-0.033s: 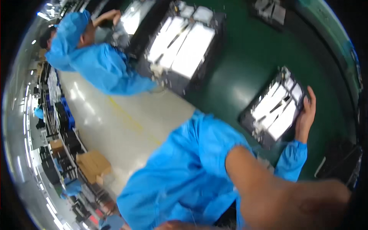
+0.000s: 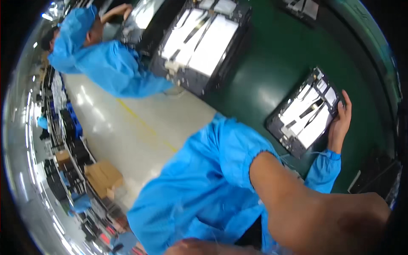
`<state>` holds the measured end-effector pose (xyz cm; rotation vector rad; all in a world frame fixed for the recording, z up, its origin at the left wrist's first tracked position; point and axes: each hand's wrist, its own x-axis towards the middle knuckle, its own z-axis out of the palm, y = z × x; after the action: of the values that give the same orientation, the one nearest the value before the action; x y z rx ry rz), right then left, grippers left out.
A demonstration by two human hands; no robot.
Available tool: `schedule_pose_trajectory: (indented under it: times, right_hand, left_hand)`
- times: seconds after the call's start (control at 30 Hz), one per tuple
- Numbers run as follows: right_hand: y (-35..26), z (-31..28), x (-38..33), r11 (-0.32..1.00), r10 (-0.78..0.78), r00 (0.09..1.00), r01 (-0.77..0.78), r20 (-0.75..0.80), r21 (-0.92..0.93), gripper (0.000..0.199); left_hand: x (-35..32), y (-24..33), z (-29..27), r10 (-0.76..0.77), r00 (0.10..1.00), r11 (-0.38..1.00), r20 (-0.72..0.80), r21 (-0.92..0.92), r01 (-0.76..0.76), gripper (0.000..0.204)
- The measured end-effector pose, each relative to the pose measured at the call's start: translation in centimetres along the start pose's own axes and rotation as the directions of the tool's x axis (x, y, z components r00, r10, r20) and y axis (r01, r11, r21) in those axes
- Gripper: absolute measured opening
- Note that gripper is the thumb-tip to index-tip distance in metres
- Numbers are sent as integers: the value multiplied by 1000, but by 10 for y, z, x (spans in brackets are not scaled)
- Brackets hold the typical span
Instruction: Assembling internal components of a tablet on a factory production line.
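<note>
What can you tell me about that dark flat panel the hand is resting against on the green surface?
The dark flat panel lies tilted on the green surface. It has a black frame holding white rectangular sheets crossed by thin dark strips and small parts at its corners. A hand touches its right edge, fingers curled along it.

A tray (image 2: pixel 304 117) lies on the belt (image 2: pixel 259 76), a hand (image 2: pixel 340 123) at its right edge, a second tray (image 2: pixel 199 42) farther left

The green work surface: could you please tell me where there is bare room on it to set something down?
The green work surface lies bare between the large open tray by the co-worker and the smaller tray that the hand touches. Another bare strip runs beyond that tray toward the far rim. The nearer edge is crowded with blue sleeves.
</note>
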<state>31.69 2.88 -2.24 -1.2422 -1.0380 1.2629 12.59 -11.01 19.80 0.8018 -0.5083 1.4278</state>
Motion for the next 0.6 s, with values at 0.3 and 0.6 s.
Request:
schedule_pose_trajectory:
  times: [0.3,0.6]
  right_hand:
    - [3,3,-3,1000,2,1000,-3,-25,-25,46]
    - [5,6,1,999,-10,998,7,-61,-47,46]
  left_hand:
    - [-3,-5,-12,-4,1000,999,-17,-55,3,16]
    - [-2,-5,-28,-61,998,995,9,-72,62,14]
